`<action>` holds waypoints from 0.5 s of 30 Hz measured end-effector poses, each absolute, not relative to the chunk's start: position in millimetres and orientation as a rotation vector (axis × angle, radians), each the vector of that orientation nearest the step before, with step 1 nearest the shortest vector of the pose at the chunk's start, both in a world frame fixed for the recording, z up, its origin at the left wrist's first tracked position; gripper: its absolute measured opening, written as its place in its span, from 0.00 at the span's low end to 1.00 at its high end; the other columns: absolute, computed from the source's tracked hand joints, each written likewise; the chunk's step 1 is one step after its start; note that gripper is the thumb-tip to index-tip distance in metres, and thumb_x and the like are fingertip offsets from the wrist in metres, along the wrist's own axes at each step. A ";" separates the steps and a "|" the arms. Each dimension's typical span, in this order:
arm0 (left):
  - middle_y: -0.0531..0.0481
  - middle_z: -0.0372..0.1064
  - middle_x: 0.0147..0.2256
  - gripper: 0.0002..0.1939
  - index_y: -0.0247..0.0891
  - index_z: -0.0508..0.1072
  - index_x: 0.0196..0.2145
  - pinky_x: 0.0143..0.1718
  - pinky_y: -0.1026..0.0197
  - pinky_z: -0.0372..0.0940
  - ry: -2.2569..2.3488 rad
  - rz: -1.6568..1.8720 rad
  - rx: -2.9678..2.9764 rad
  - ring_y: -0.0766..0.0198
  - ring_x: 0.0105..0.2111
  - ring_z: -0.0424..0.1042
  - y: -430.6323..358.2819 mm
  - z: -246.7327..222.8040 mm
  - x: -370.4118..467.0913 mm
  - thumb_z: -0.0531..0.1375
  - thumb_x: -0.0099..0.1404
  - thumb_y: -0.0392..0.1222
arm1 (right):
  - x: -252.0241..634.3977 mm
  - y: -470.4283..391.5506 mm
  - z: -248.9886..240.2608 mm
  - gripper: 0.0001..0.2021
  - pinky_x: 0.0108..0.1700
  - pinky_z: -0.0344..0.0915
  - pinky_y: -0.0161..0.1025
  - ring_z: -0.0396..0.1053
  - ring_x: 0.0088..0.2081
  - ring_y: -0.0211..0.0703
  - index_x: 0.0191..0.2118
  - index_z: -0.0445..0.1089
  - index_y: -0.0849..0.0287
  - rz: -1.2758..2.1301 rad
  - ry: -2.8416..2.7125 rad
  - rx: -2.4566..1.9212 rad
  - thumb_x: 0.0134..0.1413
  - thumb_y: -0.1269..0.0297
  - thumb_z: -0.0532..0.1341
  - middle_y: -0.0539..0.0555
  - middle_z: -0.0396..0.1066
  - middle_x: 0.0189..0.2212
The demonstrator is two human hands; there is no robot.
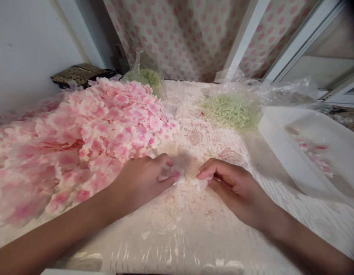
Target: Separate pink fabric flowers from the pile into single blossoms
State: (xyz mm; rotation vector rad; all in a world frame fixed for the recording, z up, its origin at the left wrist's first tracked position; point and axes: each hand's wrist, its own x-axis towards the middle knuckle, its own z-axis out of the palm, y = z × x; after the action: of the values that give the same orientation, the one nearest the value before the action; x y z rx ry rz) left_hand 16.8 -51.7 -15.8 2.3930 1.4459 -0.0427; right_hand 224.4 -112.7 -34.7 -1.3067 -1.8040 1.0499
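Observation:
My left hand (149, 176) is closed in a pinch on a small pale pink artificial flower (179, 175), just right of a big heap of pink artificial flowers (108, 118). Across a short gap, my right hand (232, 183) pinches a whitish artificial petal piece (199, 184) between thumb and forefinger. Both pieces are held low over the table, a little apart from each other. Blur hides their exact shape, and the fingers cover part of each.
Pale green stems (231, 110) lie in clear plastic at the back. A white bin (282, 152) at right holds some pink flowers (317, 156). Behind the heap are a bagged green bundle (149, 78) and a patterned purse (79, 72). A plastic-covered table (165, 236) lies beneath.

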 end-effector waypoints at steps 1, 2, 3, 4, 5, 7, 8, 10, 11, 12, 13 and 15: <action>0.57 0.62 0.17 0.17 0.40 0.67 0.41 0.23 0.65 0.49 1.452 -0.087 2.372 0.64 0.20 0.65 -51.3 -18.1 18.2 0.53 0.60 0.53 | 225.0 -112.9 -34.7 0.09 0.36 0.61 0.37 0.66 0.36 0.38 0.36 0.64 0.55 1.063 -1.807 -1.297 0.57 0.74 0.50 0.49 0.66 0.33; 0.57 0.64 0.18 0.16 0.40 0.67 0.41 0.23 0.65 0.49 1.455 -0.110 2.356 0.63 0.21 0.66 -51.1 -20.8 19.3 0.54 0.60 0.52 | 224.8 -113.5 -34.7 0.09 0.36 0.61 0.36 0.65 0.36 0.38 0.36 0.63 0.55 1.079 -1.821 -1.281 0.57 0.75 0.49 0.49 0.65 0.33; 0.56 0.64 0.19 0.15 0.40 0.67 0.41 0.23 0.65 0.49 1.455 -0.116 2.345 0.63 0.21 0.66 -51.1 -23.5 20.0 0.54 0.60 0.51 | 224.2 -114.3 -34.8 0.10 0.35 0.61 0.36 0.65 0.36 0.37 0.36 0.62 0.55 1.094 -1.838 -1.262 0.56 0.76 0.49 0.49 0.65 0.33; 0.56 0.64 0.18 0.15 0.39 0.67 0.40 0.23 0.65 0.48 1.446 -0.110 2.338 0.63 0.21 0.66 -51.0 -25.9 20.4 0.54 0.60 0.51 | 223.3 -115.2 -35.1 0.11 0.35 0.61 0.35 0.65 0.36 0.37 0.36 0.62 0.55 1.109 -1.856 -1.237 0.56 0.77 0.49 0.49 0.64 0.33; 0.57 0.63 0.18 0.14 0.39 0.67 0.38 0.23 0.65 0.48 1.428 -0.091 2.333 0.64 0.20 0.65 -50.7 -27.8 20.5 0.54 0.60 0.50 | 222.3 -116.1 -35.5 0.11 0.36 0.61 0.35 0.64 0.35 0.36 0.36 0.61 0.55 1.117 -1.872 -1.210 0.55 0.79 0.49 0.48 0.63 0.32; 0.58 0.60 0.16 0.13 0.38 0.67 0.33 0.23 0.66 0.48 1.357 -0.018 2.320 0.66 0.19 0.62 -49.8 -29.6 19.7 0.53 0.61 0.51 | 220.7 -117.3 -36.6 0.12 0.36 0.60 0.33 0.64 0.35 0.34 0.36 0.60 0.55 1.112 -1.903 -1.143 0.54 0.80 0.49 0.48 0.63 0.33; 0.59 0.58 0.15 0.13 0.38 0.67 0.31 0.22 0.66 0.48 1.319 0.033 2.305 0.68 0.18 0.60 -49.3 -29.5 19.1 0.53 0.62 0.51 | 220.2 -117.5 -37.3 0.12 0.38 0.60 0.33 0.63 0.36 0.34 0.36 0.60 0.55 1.094 -1.919 -1.113 0.54 0.81 0.49 0.48 0.62 0.34; 0.60 0.54 0.14 0.13 0.37 0.65 0.28 0.21 0.67 0.47 1.252 0.131 2.254 0.70 0.17 0.56 -48.6 -28.2 17.9 0.54 0.61 0.49 | 219.5 -117.1 -39.0 0.14 0.43 0.60 0.32 0.63 0.41 0.33 0.37 0.61 0.56 1.036 -1.956 -1.076 0.53 0.83 0.49 0.49 0.61 0.38; 0.61 0.52 0.14 0.12 0.37 0.63 0.27 0.21 0.68 0.47 1.221 0.168 2.215 0.71 0.16 0.55 -48.8 -27.3 17.5 0.55 0.61 0.48 | 219.1 -116.7 -39.9 0.14 0.46 0.59 0.33 0.62 0.45 0.34 0.37 0.61 0.56 1.005 -1.972 -1.069 0.52 0.83 0.49 0.51 0.60 0.41; 0.62 0.51 0.13 0.10 0.37 0.62 0.27 0.20 0.68 0.47 1.187 0.193 2.167 0.72 0.16 0.53 -49.4 -26.4 17.3 0.55 0.60 0.46 | 218.6 -116.1 -41.0 0.15 0.50 0.57 0.33 0.59 0.50 0.35 0.37 0.62 0.56 0.976 -1.987 -1.064 0.51 0.84 0.49 0.52 0.59 0.45; 0.63 0.49 0.13 0.09 0.37 0.62 0.27 0.20 0.69 0.47 1.148 0.207 2.116 0.72 0.16 0.52 -50.4 -25.7 17.4 0.55 0.60 0.44 | 218.0 -115.6 -42.0 0.15 0.53 0.55 0.33 0.55 0.55 0.36 0.37 0.62 0.56 0.955 -1.995 -1.062 0.51 0.84 0.49 0.52 0.57 0.48; 0.64 0.48 0.13 0.06 0.37 0.60 0.27 0.19 0.70 0.46 1.056 0.221 2.001 0.73 0.15 0.50 -53.5 -24.7 18.4 0.55 0.60 0.40 | 216.2 -114.8 -44.3 0.16 0.54 0.54 0.34 0.51 0.59 0.38 0.37 0.63 0.56 0.943 -1.999 -1.034 0.51 0.84 0.49 0.53 0.55 0.51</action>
State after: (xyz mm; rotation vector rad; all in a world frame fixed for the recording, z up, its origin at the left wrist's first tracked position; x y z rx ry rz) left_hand 18.4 -53.5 -24.7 2.0012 1.0560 0.2209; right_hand 216.2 -114.8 -44.3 -1.0343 -1.9993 0.9432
